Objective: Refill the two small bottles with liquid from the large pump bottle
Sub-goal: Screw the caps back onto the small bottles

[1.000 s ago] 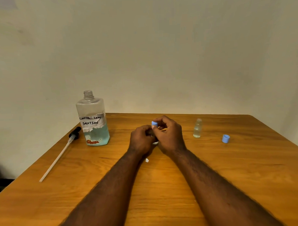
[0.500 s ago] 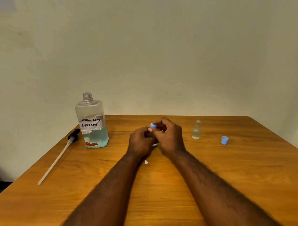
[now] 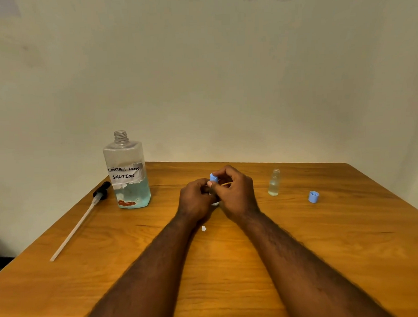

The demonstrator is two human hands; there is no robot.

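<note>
Both hands meet at the table's middle around a small bottle (image 3: 215, 202), mostly hidden by the fingers. My left hand (image 3: 195, 198) grips its body. My right hand (image 3: 236, 193) pinches the blue cap (image 3: 213, 178) on its top. The large bottle (image 3: 127, 173), uncapped and about a third full of blue liquid, stands at the left with a handwritten label. Its black pump head with long tube (image 3: 80, 221) lies on the table beside it. A second small clear bottle (image 3: 274, 182) stands open at the right, with its blue cap (image 3: 313, 197) lying further right.
A wooden table (image 3: 230, 264) stands against a plain pale wall. A tiny white scrap (image 3: 203, 228) lies just below my left wrist. The table's left and right edges slope away toward the near corners.
Both hands stay together on the small bottle; the right fingers shift slightly on the blue cap. The view has tilted a little.
</note>
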